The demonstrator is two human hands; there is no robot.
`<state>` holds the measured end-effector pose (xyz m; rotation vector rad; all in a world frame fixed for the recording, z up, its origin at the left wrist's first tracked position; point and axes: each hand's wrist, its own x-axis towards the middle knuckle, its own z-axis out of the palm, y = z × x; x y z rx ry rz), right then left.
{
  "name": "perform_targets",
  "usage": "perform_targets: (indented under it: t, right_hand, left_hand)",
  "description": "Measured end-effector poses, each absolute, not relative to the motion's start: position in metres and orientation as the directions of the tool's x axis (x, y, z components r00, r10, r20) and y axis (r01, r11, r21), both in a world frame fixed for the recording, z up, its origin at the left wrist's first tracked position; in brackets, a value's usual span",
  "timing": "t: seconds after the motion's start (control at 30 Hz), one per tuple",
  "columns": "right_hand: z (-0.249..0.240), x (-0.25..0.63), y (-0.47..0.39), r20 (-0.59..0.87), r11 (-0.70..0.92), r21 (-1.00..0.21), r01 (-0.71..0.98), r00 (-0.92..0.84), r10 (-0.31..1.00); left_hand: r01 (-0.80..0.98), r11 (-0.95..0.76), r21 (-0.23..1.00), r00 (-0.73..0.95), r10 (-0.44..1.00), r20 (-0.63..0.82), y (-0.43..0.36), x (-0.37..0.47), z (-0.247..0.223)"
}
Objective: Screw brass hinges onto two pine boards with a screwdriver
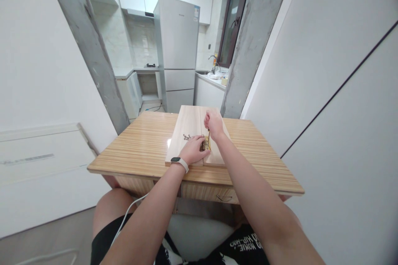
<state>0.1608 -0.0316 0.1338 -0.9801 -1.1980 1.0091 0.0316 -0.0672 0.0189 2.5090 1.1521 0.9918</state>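
Observation:
Two pale wooden boards (188,122) lie side by side on the striped wooden table (146,136). A brass-coloured hinge (206,144) sits across the seam between them. My left hand (193,149), with a watch on its wrist, rests on the boards with fingers and thumb apart around the hinge, touching its edges. My right hand (213,122) is closed in a fist above the hinge around a thin upright tool (209,134), whose lower end reaches the hinge. Several small screws (187,137) lie on the left board, left of the hinge.
The table's front edge has drawers (208,192) below it. A white cable (129,211) runs by my left forearm. Beyond the table stand a grey fridge (178,33) and a counter with a sink (203,72). White panels rise on both sides.

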Motion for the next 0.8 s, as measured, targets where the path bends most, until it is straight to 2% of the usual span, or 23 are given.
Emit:
perform_targets:
  t: [0.1,0.17,0.27,0.47,0.63,0.7,0.8]
  right_hand:
    - [0.137,0.164,-0.031,0.2,0.166,-0.964,-0.206,-0.155,0.967]
    - [0.136,0.166,-0.028,0.203,0.16,-0.96,-0.229,-0.178,0.963]
    - [0.13,0.165,-0.024,0.268,0.259,-0.943,-0.207,-0.015,0.963]
    - [0.12,0.153,-0.021,0.4,0.415,-0.909,0.026,0.323,0.858]
    - [0.124,0.142,-0.026,0.408,0.347,-0.912,0.221,0.596,0.692]
    - [0.126,0.136,-0.03,0.4,0.304,-0.916,0.26,0.644,0.653]
    - [0.128,0.128,-0.036,0.402,0.276,-0.915,0.293,0.633,0.661]
  left_hand:
    - [0.597,-0.673,0.437,0.468,0.734,0.493,-0.066,0.032,0.018]
    - [0.596,-0.673,0.438,0.468,0.734,0.491,-0.066,0.032,0.018]
    - [0.596,-0.67,0.443,0.468,0.738,0.487,-0.067,0.032,0.019]
    - [0.599,-0.668,0.441,0.471,0.74,0.481,-0.068,0.032,0.021]
    - [0.59,-0.677,0.44,0.481,0.732,0.482,-0.068,0.032,0.023]
    - [0.588,-0.678,0.441,0.484,0.731,0.48,-0.068,0.032,0.024]
    - [0.587,-0.682,0.437,0.494,0.729,0.475,-0.069,0.032,0.026]
